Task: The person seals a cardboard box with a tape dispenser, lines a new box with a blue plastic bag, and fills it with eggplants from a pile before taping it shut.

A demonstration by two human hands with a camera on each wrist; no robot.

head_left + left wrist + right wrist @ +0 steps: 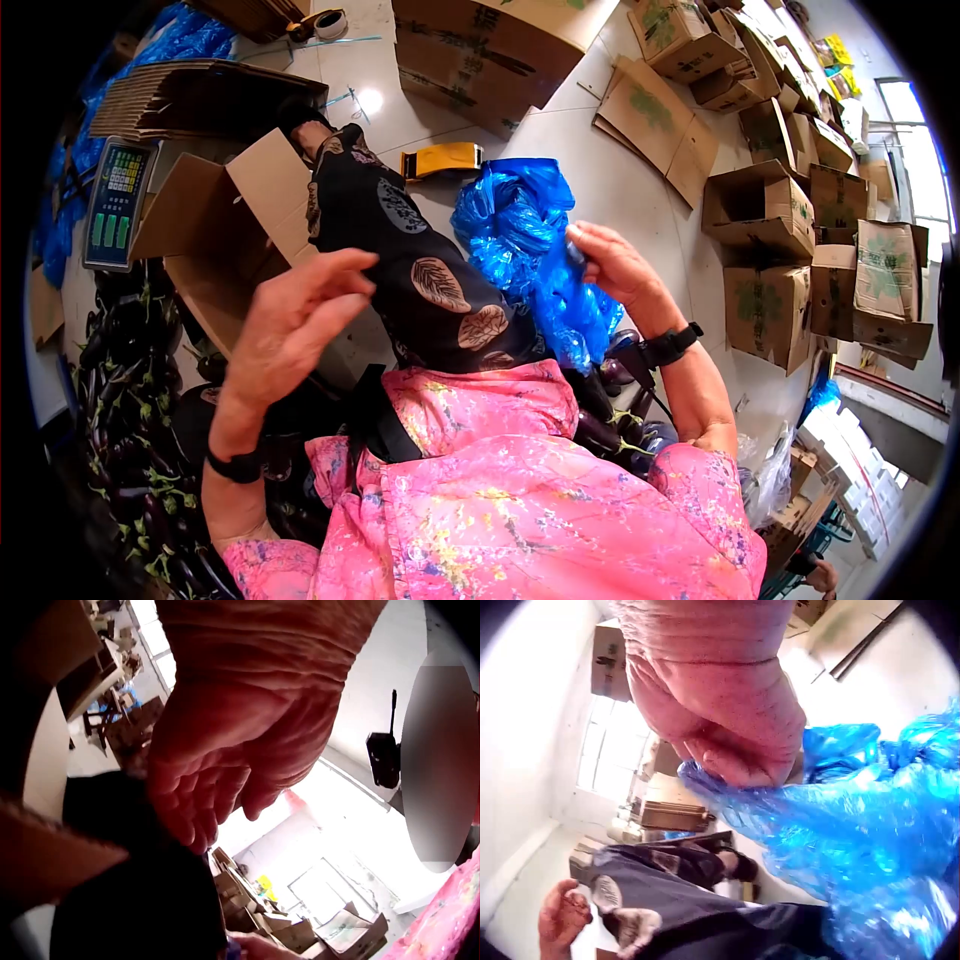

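Note:
My right hand (622, 268) pinches the edge of a thin blue plastic bag (580, 310) between thumb and fingers, beside the right knee. In the right wrist view the bag (832, 825) hangs crumpled and stretched out from the fingertips. A bunched pile of the same blue plastic (510, 205) lies just past it on the floor. My left hand (295, 325) is raised over the left leg with loosely bent fingers and nothing in them. The left wrist view shows that hand's palm (240, 727) bare. Below the left hand stands an open cardboard box (205, 235).
Many dark eggplants (130, 420) are heaped at the left; a few more eggplants (600, 432) lie by the right hip. A digital scale (120, 205) stands behind the heap. A yellow tape dispenser (442, 160) sits on the floor. Cardboard boxes (765, 205) are stacked at the right.

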